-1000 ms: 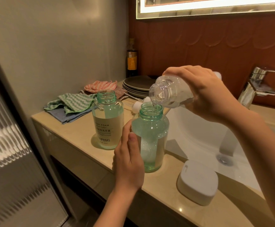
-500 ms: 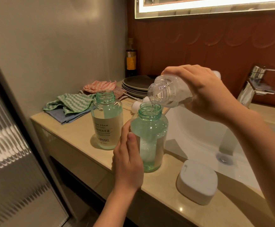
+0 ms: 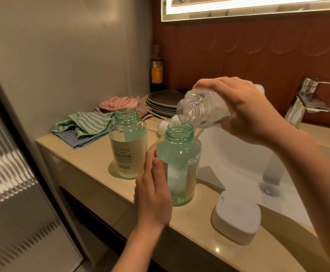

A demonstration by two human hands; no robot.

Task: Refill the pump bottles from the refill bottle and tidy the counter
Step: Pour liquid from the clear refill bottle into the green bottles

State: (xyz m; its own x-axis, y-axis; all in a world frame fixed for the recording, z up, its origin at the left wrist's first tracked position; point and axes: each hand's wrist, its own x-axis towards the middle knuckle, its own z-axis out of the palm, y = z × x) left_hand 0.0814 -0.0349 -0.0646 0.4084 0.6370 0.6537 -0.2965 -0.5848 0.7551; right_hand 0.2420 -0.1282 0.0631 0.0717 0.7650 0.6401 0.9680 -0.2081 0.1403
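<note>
Hardly anything had moved since a second earlier: I noted only a slight shift of the view, with both hands in the same places. The right hand [image 3: 244,112] still gripped the clear refill bottle [image 3: 203,110], fingers wrapped over its body, bottle tipped almost level with its open mouth down and left. That mouth sat just above the open neck of the near pump bottle [image 3: 179,158]. The left hand [image 3: 154,191] held that bottle by its left side, thumb laid up the front, fingers round the far side. The hands were apart, one high, one low.

The near pump bottle stood upright on the counter [image 3: 93,161] at the edge of the sink basin [image 3: 234,160]; I saw speckled bubbles through its green-tinted wall. The second pump bottle [image 3: 127,146], also uncapped and upright, stood just beside it to the left, not touching as far as I could tell. White pump heads [image 3: 163,125] lay behind the two.

Also logged: a white soap box [image 3: 236,216] on the counter rim, stacked plates [image 3: 164,101], a green cloth [image 3: 87,122], a pink cloth [image 3: 119,101], a dark bottle [image 3: 157,69] in the corner, the tap [image 3: 307,99]
</note>
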